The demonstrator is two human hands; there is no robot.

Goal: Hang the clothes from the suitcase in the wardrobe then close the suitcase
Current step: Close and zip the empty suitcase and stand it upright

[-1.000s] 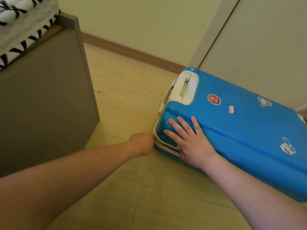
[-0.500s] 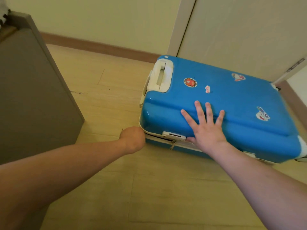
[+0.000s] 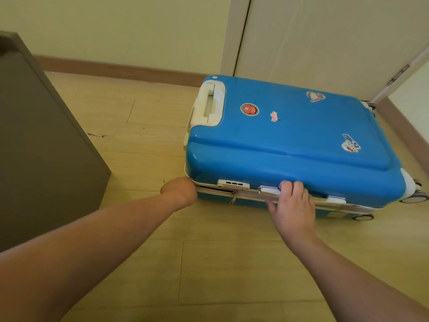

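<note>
Suitcase (image 3: 290, 140), head view: blue hard shell, lying flat on the wood floor (image 3: 144, 140), lid down on the base. Long axis runs left-right across the frame, white top handle (image 3: 210, 105) at the left end, wheels (image 3: 415, 196) at the right end. Near long side faces the person and carries the white seam, a combination lock (image 3: 233, 183), a zip pull (image 3: 233, 198) hanging just below it, and a white side latch (image 3: 269, 189) further right. No clothes visible outside the case; wardrobe not identifiable w/ certainty. Pale door panels (image 3: 325, 43) stand behind the case.

Right hand (image 3: 293, 203): on the near long side, approx. mid-length. Fingers curl over the upper rim of the seam, touching the latch; thumb sits lower, against the base half. Grip is partly closed round the seam edge, so the hand holds the case rim, nothing loose.

Left hand (image 3: 180, 192): at the near-left corner of the case, touching it. Seen from the back of the wrist only; fingers hidden, so grip state cannot be told, nor what it holds, if anything.

Key relation: lock and zip pull lie between the two hands, along the seam, and nearer the left hand. Latch is under the right fingers. Judgement: closing step in hand, lid already seated; fastening along the near seam is what remains. Seam at the near-left corner shows a dark line, poss. a gap still unfastened.

Dark grey cabinet side (image 3: 46, 147) stands left, well apart from the case.
</note>
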